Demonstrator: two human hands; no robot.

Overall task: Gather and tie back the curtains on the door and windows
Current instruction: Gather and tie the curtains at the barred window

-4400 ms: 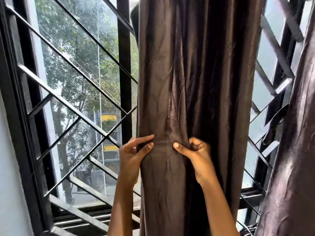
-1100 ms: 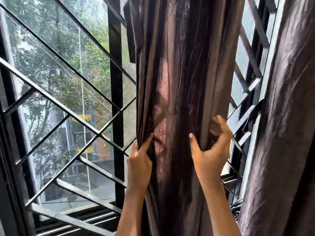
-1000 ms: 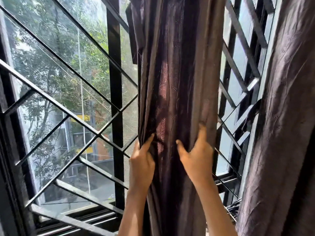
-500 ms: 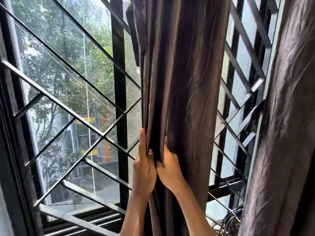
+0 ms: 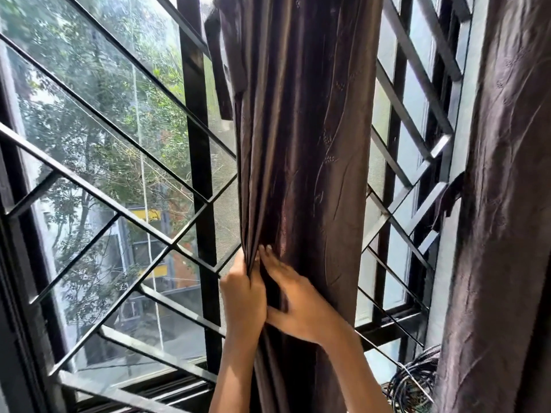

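Left hand (image 5: 244, 296): fist closed on the gathered folds at the left edge of the curtain (image 5: 304, 162).
Right hand (image 5: 301, 305): fingers spread flat on the curtain's front, pressing cloth leftward, gripping nothing.
Curtain: hangs bunched before the window grille (image 5: 125, 186).
Risk: loose right-side folds likely spring back out.
Tie strap (image 5: 222, 81): dangles up left of the curtain; reaching for it could release the bundle.

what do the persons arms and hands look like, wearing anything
Both forearms are bare up to the bottom edge of the picture, with no sleeves in sight. The left hand and right hand show no gloves, rings, watch or bracelets. Fingernails look short and unpainted.
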